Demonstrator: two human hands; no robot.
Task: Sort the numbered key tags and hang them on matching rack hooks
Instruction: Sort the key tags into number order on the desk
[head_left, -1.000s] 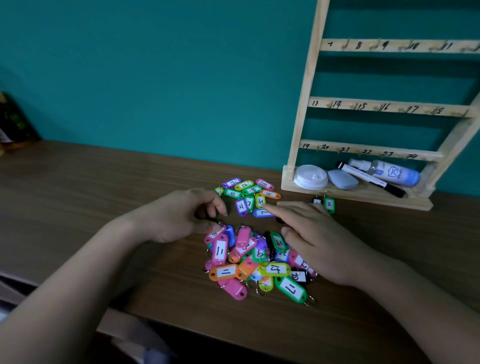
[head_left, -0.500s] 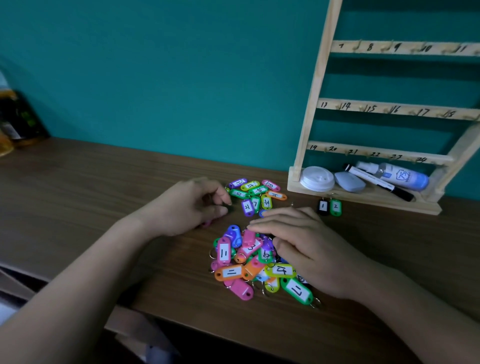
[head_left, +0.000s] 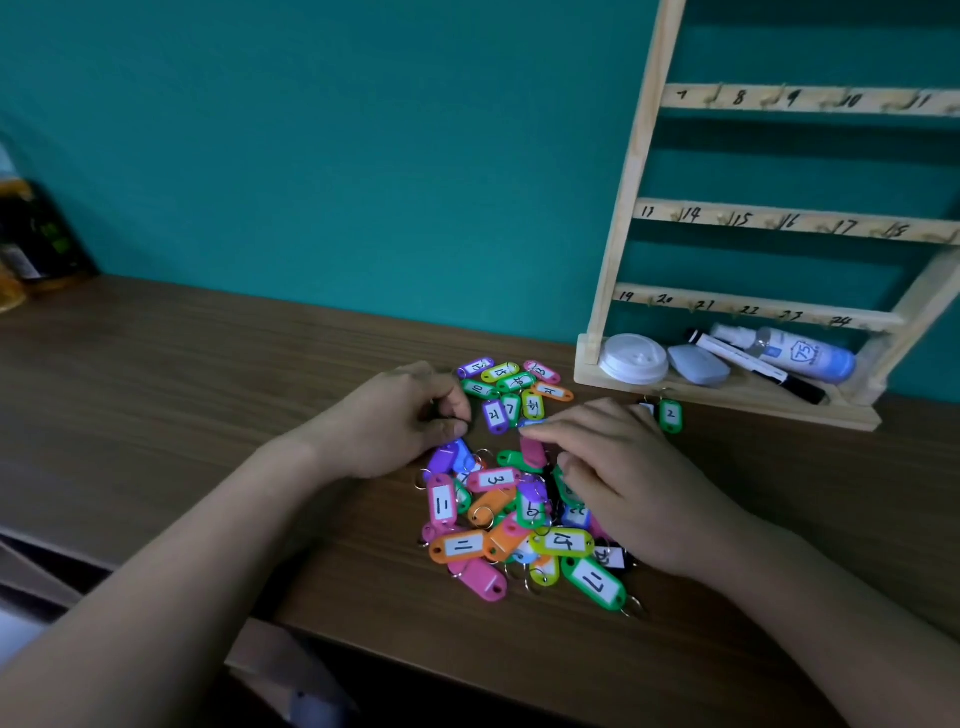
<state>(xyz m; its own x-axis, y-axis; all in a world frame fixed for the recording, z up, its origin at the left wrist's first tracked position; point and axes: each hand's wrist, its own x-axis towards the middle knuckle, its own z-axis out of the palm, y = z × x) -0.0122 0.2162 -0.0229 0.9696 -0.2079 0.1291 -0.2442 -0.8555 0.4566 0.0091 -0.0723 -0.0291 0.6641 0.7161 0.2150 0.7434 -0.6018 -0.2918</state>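
Note:
A heap of coloured numbered key tags (head_left: 519, 519) lies on the wooden table (head_left: 208, 415). A smaller group of tags (head_left: 511, 387) is spread just beyond it. My left hand (head_left: 395, 421) sits at the heap's left edge with curled fingers, thumb and fingertips pinching something small and dark, mostly hidden. My right hand (head_left: 623, 467) lies flat over the heap's right side, its straight fingers resting on a pink tag (head_left: 532, 449). The wooden rack (head_left: 623, 208) with numbered, bare hooks stands at the right. A green tag marked 2 (head_left: 670, 415) lies by its base.
The rack's bottom ledge holds a white lid (head_left: 634, 358), a pale blue pad (head_left: 698, 364), a marker (head_left: 753, 366) and a spray bottle (head_left: 800, 353). Dark bottles (head_left: 36, 244) stand at the far left by the teal wall. The table's front edge (head_left: 363, 639) is near me.
My right hand has slid a little toward me over the heap, uncovering the green tag marked 2. My left hand has barely moved.

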